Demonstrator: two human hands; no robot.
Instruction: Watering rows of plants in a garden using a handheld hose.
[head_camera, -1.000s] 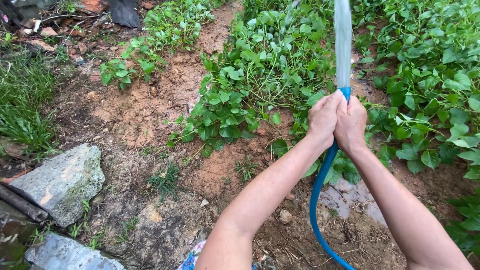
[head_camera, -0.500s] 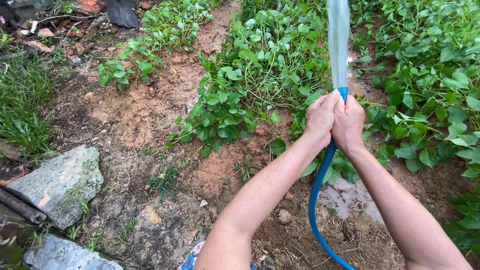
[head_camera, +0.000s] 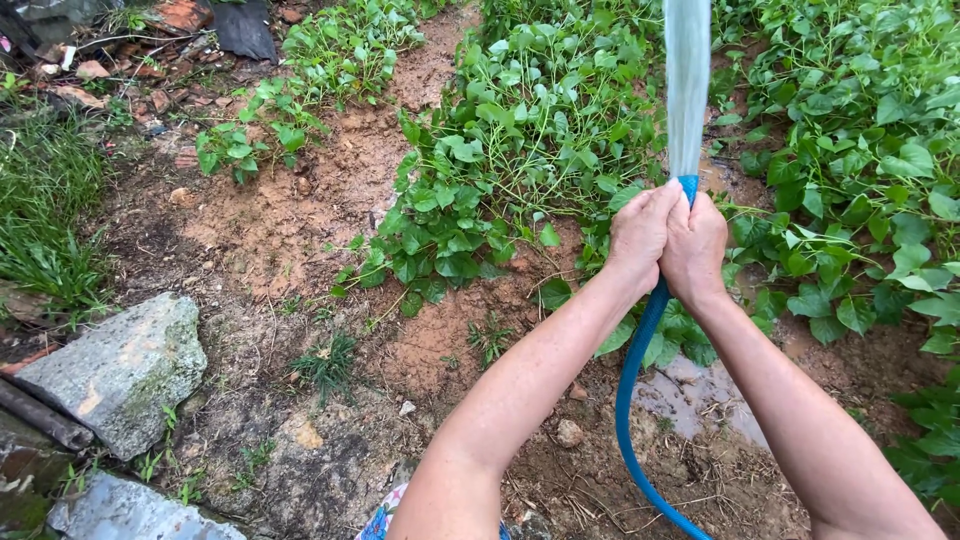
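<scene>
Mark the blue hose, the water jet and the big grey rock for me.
blue hose (head_camera: 630, 390): head view, on the curved stretch below the hands.
water jet (head_camera: 686, 90): head view, mid-stream above the hose end.
big grey rock (head_camera: 125, 370): head view, middle of its top face.

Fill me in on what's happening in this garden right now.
A person grips the end of a blue hose with both bare hands, the left hand and right hand pressed together around it. A stream of water shoots forward over the leafy green plants. A puddle sits on the bare soil below the hands, and a grey rock lies to the left.
</scene>
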